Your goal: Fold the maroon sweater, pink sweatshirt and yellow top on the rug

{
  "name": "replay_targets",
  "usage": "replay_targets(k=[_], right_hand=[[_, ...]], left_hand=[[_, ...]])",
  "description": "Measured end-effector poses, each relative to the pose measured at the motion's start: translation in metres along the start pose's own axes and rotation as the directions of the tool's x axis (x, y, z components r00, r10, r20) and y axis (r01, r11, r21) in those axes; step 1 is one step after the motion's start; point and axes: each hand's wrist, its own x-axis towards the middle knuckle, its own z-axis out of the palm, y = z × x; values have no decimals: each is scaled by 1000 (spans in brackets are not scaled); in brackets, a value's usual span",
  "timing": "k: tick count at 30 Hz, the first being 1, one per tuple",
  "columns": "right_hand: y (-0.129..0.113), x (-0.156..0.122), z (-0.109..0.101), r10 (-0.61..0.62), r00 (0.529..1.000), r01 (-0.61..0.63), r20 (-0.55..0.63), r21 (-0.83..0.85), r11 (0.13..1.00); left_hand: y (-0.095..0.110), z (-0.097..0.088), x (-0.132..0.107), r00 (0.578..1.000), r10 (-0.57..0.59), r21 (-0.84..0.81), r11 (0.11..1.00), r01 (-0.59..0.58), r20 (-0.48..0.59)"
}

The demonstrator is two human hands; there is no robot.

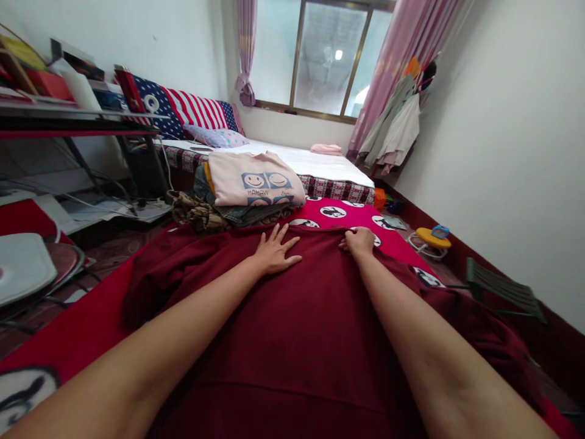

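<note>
A dark red long-sleeved top (297, 329) lies spread over a bright pink-red blanket (315, 211) with white round cartoon patches. Flat on the garment near its far edge rests my left hand (276, 251), its fingers spread. My right hand (359, 240) is closed on the far edge of the same top, further right, with fingertips curled under and partly hidden. One sleeve bunches out to the left, the other trails to the right. Just beyond my left hand sits a stack of folded clothes, topped by a pale pink shirt (256, 177) with smiley prints.
A bed (292, 160) with white sheet and pillows stands under the window. To the left are a cluttered desk (82, 119) and a white chair (22, 268). On the right, a green folding stool (505, 289), a yellow round stool (432, 238) and hanging clothes (397, 128) line the wall.
</note>
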Motion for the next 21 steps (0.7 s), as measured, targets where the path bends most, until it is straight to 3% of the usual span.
replay_targets(k=[3,6,11,16,21], right_hand=[[2,-6,12,-99,995,98,-28,-24,995],[7,-17,23,-188,982,187,-4,-62,980],[6,-30,27,-258,952,302,165,-366,880],[17,-53,9,-219,928,343,302,-456,821],[52,-88,-30,-102,970,210,221,-543,813]], left_hand=[[-3,1,13,994,-102,-2,995,102,27],[-4,6,19,993,-121,2,993,121,-18],[-4,7,13,989,-143,-4,990,143,-23],[-8,2,-11,989,-150,16,989,150,3],[-13,-1,-52,990,-142,66,988,143,-17]])
